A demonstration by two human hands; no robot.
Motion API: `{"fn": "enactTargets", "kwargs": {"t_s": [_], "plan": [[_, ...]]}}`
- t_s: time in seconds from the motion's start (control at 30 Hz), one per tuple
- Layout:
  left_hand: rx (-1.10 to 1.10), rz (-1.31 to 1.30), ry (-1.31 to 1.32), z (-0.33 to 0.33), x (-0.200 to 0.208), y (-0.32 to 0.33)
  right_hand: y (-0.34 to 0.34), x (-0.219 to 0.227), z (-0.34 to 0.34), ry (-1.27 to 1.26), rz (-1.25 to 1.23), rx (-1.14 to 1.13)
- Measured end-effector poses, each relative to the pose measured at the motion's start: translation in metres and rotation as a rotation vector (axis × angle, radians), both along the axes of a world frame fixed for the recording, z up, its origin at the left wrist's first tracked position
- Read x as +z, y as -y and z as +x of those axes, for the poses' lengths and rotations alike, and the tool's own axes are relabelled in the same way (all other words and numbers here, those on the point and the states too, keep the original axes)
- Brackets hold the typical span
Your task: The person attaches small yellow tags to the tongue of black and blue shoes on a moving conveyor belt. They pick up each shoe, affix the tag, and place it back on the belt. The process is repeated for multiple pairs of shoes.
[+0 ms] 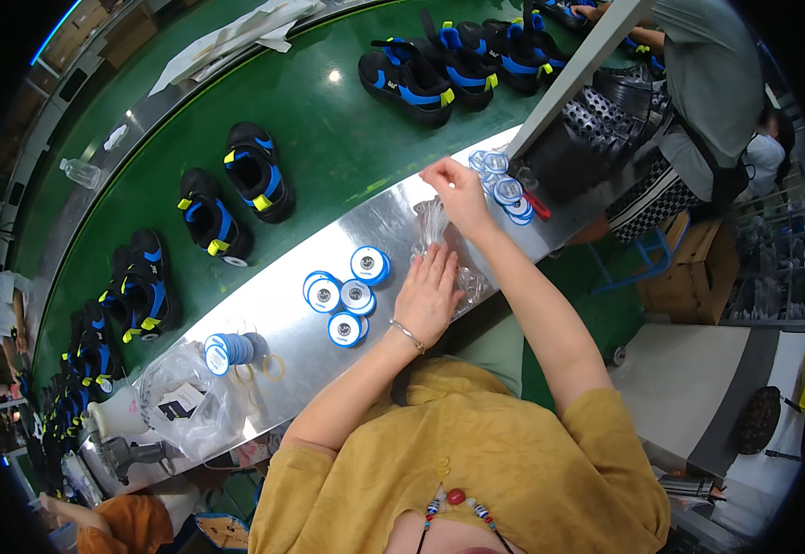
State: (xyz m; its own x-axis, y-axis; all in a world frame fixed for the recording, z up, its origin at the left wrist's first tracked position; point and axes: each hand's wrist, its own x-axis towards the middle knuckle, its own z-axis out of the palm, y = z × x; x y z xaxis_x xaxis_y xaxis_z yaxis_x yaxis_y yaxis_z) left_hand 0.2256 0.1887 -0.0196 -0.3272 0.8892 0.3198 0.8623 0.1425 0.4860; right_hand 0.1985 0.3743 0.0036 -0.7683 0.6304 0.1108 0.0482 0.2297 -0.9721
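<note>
On the metal ledge lies a bundle of thin, clear strands [432, 222], perhaps plastic tag loops. My left hand [427, 297] rests on the near end of this bundle, fingers stretched out and flat. Just beyond it, my right hand [460, 196] is raised over the far end with thumb and fingertips pinched together; whatever they hold is too small to make out. Left of my left hand lie several round blue-and-white tags [358, 295] in loose piles. More round tags [504, 189] are heaped to the right of my right hand, beside a red tool [537, 205].
Black-and-blue shoes [259, 175] stand along the green conveyor [319, 166] behind the ledge. A stack of blue tags [230, 351], rubber bands [274, 367] and a plastic bag [194, 406] sit at left. A slanted grey post [578, 78] rises at right, near a co-worker [716, 83].
</note>
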Motion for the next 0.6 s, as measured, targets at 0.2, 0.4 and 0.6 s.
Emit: {"fn": "enactTargets", "kwargs": {"t_s": [0.2,0.4,0.6], "plan": [[-0.017,0.013,0.029,-0.004,0.000,-0.001,-0.014,0.016,-0.019,-0.320,-0.294,-0.286],[-0.020,0.018,0.040,-0.003,0.004,-0.006,-0.020,0.018,-0.021,-0.218,-0.297,-0.208],[-0.008,0.007,0.021,-0.006,0.003,-0.010,-0.042,0.032,-0.031,-0.153,-0.123,0.022]]}}
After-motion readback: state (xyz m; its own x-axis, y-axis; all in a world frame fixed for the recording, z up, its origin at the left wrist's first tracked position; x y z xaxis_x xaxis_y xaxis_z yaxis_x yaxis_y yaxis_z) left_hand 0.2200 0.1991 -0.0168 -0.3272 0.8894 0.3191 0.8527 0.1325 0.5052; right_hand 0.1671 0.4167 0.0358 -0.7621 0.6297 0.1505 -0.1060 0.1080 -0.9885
